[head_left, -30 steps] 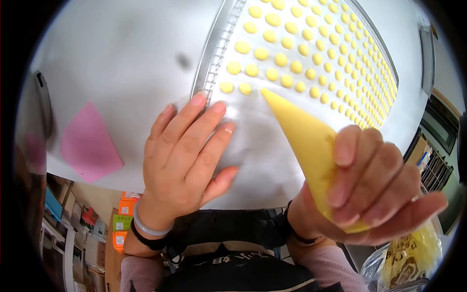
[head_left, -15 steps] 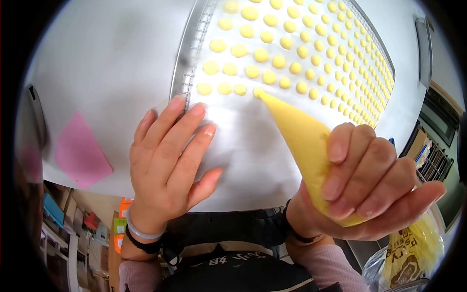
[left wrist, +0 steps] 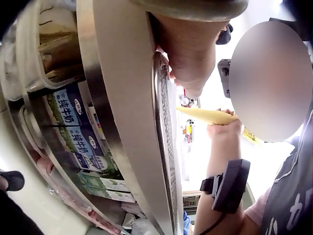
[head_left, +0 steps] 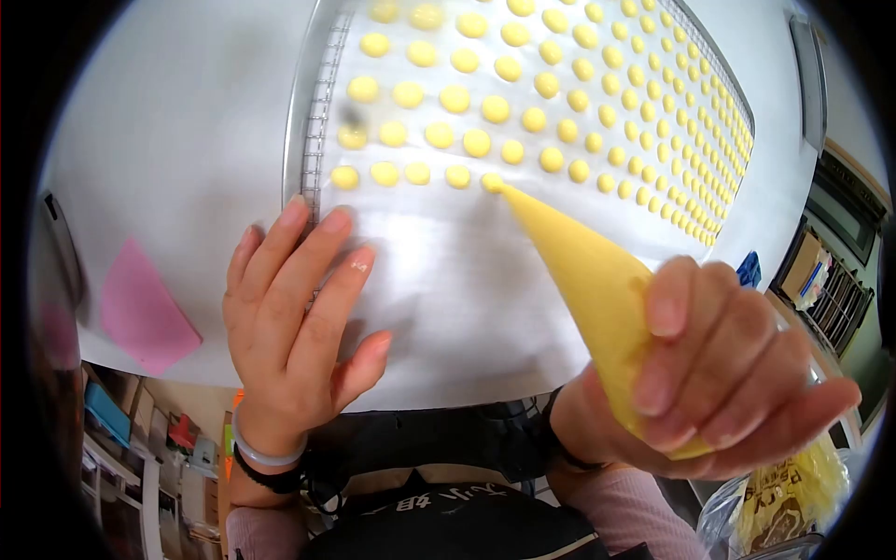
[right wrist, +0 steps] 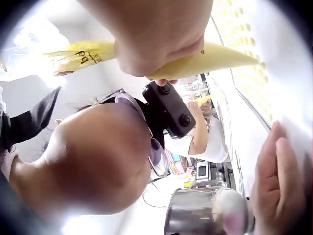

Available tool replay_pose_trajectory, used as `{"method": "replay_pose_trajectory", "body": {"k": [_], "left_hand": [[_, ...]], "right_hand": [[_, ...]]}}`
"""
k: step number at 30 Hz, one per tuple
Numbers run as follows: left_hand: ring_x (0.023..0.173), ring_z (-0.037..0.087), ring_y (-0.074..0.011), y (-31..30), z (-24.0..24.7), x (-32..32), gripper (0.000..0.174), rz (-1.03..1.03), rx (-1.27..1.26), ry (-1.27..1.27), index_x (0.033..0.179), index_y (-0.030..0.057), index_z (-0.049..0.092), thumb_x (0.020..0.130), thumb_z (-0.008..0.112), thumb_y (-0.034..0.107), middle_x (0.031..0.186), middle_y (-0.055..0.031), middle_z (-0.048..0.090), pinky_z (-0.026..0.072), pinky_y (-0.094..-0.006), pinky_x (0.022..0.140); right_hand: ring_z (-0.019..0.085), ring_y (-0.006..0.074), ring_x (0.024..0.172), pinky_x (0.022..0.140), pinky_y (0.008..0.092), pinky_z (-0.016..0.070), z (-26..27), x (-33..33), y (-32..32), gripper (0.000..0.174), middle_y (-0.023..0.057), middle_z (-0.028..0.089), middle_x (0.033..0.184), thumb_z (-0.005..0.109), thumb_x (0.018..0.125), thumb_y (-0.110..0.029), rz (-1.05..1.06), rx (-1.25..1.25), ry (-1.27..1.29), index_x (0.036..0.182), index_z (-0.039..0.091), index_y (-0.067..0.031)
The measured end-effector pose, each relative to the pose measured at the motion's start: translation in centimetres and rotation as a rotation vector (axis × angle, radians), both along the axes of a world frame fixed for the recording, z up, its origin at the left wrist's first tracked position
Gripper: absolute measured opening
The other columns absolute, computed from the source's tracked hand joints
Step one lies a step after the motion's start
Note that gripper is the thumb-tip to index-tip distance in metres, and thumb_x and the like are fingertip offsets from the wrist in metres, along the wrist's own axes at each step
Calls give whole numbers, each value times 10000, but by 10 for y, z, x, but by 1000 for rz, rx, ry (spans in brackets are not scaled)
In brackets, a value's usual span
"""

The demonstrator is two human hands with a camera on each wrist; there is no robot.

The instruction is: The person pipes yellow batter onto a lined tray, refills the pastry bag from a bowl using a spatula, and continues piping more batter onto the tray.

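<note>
My right hand (head_left: 719, 364) grips a piping bag (head_left: 588, 289) of yellow batter, fingers curled around its wide end. The bag slants down to the left, and its tip meets a small yellow dot (head_left: 491, 183) in the nearest row on the lined baking tray (head_left: 297, 112). Round yellow dots fill the rows beyond. At the tray's near left corner lies my left hand (head_left: 289, 317), fingers straight and fingertips right at the rim. The right wrist view also shows the bag (right wrist: 220, 61) pointing at the dots.
A pink plastic scraper (head_left: 147, 308) lies on the table to the left. Bare white liner (head_left: 439, 299) spreads in front of the nearest row. Beyond the right wrist hangs a yellow plastic bag (head_left: 793, 504). Milk cartons (left wrist: 73, 117) sit on a shelf under the table.
The tray and my left hand have shifted left together, farther than the scraper did in view. The nearest row has gained several dots at the bag's tip, while my right hand stays roughly in place.
</note>
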State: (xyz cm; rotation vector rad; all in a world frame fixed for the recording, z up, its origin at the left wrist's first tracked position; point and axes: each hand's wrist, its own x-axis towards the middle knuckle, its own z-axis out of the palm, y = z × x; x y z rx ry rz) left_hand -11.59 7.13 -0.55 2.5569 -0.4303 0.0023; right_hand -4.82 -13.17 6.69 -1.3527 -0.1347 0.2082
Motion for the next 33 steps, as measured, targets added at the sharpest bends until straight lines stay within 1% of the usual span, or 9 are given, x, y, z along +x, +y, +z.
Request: {"method": "replay_pose_trajectory", "body": {"k": [3,7,15,19,21,22,28,32,33], "left_hand": [[1112,477,-322,0,0,0,370,-1,-3,3,1050,44,580,822,514,328,1138,-137,552,314,-437,948],[1114,474,-325,1,-1,1,377,-4,5,7,1054,42,577,828,509,336,1142,-145,547,310,-441,950],[1113,473,-328,-3,10,-1,364,18,38,30,1058,44,574,836,501,322,1144,-149,546,305,-437,955],[1106,480,-312,-24,24,9,337,-136,-37,92,1046,47,577,815,525,288,1145,-133,548,311,-423,959],[1124,455,-354,-35,30,13,366,-294,-34,188,1056,13,552,811,541,284,1181,-175,506,338,-444,936],[1138,447,-336,-42,32,14,385,-303,-53,214,1050,15,563,761,584,270,1190,-164,503,334,-418,948],[1171,428,-278,-74,19,18,480,-332,-127,230,1084,19,555,673,640,252,1203,-122,504,321,-398,961],[1173,430,-270,-77,11,17,471,-318,-102,203,1087,23,555,677,640,239,1212,-114,502,323,-391,958],[1172,432,-267,-76,12,16,463,-316,-80,193,1089,28,556,686,633,241,1213,-111,504,320,-385,961]], "right_hand": [[452,130,437,663,298,420,5,-1,-5,560,13,436,448,204,945,-421,-62,-8,12,515,422,-135],[454,123,440,663,301,418,-7,1,-9,551,11,438,450,221,944,-418,-32,-1,-18,514,424,-139],[449,113,435,659,292,421,1,-2,-17,544,2,432,446,201,945,-416,-76,7,-12,539,444,-148],[420,115,405,660,294,415,-9,-1,-18,544,-1,417,439,218,941,-426,-104,-53,-38,511,412,-154],[416,113,404,656,289,410,-6,-4,-19,547,-5,416,438,208,942,-427,-90,-29,-33,514,409,-152],[412,112,403,651,283,405,-4,-4,-20,550,-9,415,438,197,943,-428,-76,-8,-26,516,406,-151],[404,112,406,646,296,391,-2,-2,-31,552,-7,416,443,200,945,-416,-115,-11,-14,506,399,-147],[391,115,404,654,298,388,-3,-5,-35,547,-5,412,441,202,946,-409,-157,-42,-19,508,395,-145],[388,114,403,660,295,386,0,-4,-38,545,-6,409,440,193,946,-412,-82,-37,1,514,393,-146]]}}
